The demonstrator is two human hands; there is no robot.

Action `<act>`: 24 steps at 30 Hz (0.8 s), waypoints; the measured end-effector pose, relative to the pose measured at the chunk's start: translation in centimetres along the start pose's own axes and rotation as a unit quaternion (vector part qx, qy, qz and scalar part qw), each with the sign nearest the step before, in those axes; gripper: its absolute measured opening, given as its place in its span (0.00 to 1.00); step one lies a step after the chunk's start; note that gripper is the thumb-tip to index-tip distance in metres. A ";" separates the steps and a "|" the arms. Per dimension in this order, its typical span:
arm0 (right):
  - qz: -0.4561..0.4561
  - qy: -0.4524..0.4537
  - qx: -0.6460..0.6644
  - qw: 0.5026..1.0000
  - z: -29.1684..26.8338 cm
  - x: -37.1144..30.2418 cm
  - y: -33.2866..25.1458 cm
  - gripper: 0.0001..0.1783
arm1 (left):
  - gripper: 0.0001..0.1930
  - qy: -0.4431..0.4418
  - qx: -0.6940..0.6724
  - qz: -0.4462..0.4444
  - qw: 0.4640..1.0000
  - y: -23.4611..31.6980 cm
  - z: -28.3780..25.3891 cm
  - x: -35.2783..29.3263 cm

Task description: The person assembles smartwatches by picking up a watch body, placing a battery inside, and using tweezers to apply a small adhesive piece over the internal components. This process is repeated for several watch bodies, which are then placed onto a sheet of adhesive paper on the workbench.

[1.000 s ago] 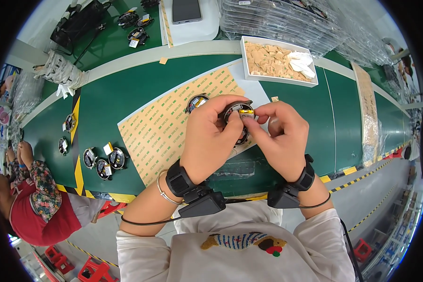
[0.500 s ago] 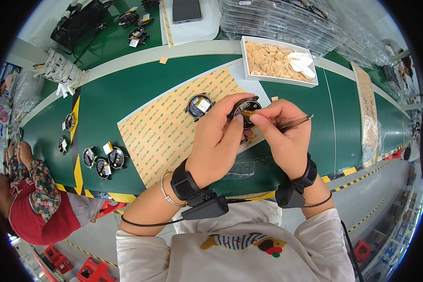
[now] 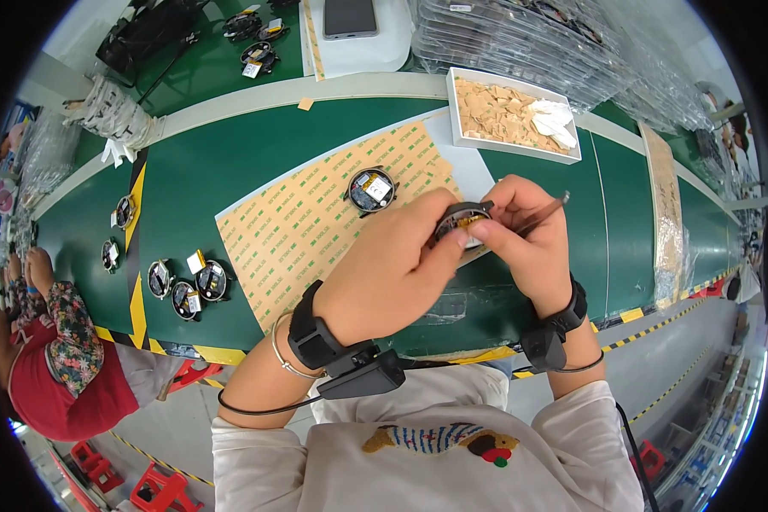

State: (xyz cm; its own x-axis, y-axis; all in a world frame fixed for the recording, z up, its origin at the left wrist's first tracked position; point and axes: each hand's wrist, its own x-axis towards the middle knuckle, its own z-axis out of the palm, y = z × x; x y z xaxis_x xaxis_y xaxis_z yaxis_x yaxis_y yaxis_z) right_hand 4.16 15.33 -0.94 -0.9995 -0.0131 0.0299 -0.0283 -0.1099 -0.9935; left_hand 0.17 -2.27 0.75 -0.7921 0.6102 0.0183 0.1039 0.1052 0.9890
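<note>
My left hand [image 3: 388, 269] is closed round the edge of an open round smartwatch case [image 3: 461, 211], which is held tilted over the right part of the patterned adhesive sheet [image 3: 273, 247]. A bit of yellow shows inside the case. My right hand [image 3: 533, 243] pinches the near right side of the same case with thumb and finger. Tucked in that hand is a pair of thin tweezers [image 3: 548, 211], pointing up and right; its other end is hidden. Another open smartwatch case [image 3: 372, 189], with a white-labelled battery, lies on the sheet beyond my left hand.
Several open watch cases [image 3: 211, 280] lie at the left, near yellow-black tape [image 3: 137, 299]. A white box [image 3: 514, 152] of tan paper pieces stands at the far right, before stacked clear trays [image 3: 520, 51]. A phone [image 3: 350, 17] lies at the back. Another person [image 3: 68, 367] sits at left.
Both hands have shifted slightly right and nearer, and the held watch case has tipped to a flatter angle. The right thumb now presses at its near edge.
</note>
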 end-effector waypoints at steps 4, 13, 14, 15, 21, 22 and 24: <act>0.047 -0.048 0.056 0.996 0.3 0.1 -0.6 0.09 | 0.10 -0.039 0.093 0.029 0.994 -0.5 -0.7 -0.2; 0.100 -0.045 0.060 0.992 0.0 0.2 -1.1 0.09 | 0.09 -0.033 0.107 0.031 0.993 -0.8 0.1 -0.3; 0.107 -0.039 0.051 0.992 0.1 0.2 -1.2 0.10 | 0.09 -0.034 0.106 0.031 0.993 -0.8 0.2 -0.3; 0.113 -0.032 0.043 0.992 0.2 0.2 -1.3 0.11 | 0.09 -0.027 0.099 0.033 0.994 -1.0 0.3 -0.3; 0.128 -0.019 0.016 0.992 0.4 0.2 -2.1 0.13 | 0.09 -0.022 0.064 0.021 0.998 -1.1 0.5 -0.3; 0.138 -0.032 0.021 0.990 0.1 0.3 -1.9 0.14 | 0.09 -0.022 0.064 0.020 0.998 -1.1 0.5 -0.3; 0.159 -0.057 0.031 0.985 -0.3 0.3 -1.6 0.14 | 0.08 -0.028 0.070 0.020 0.997 -0.9 0.6 -0.3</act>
State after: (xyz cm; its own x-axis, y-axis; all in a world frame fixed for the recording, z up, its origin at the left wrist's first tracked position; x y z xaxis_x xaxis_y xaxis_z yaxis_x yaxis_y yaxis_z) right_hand 3.90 15.79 0.62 -0.9491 -0.1681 -0.2664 0.2908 -0.1418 -0.9462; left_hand 0.69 -2.10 -0.19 -0.7510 0.6588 0.0443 0.2203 0.1868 0.9574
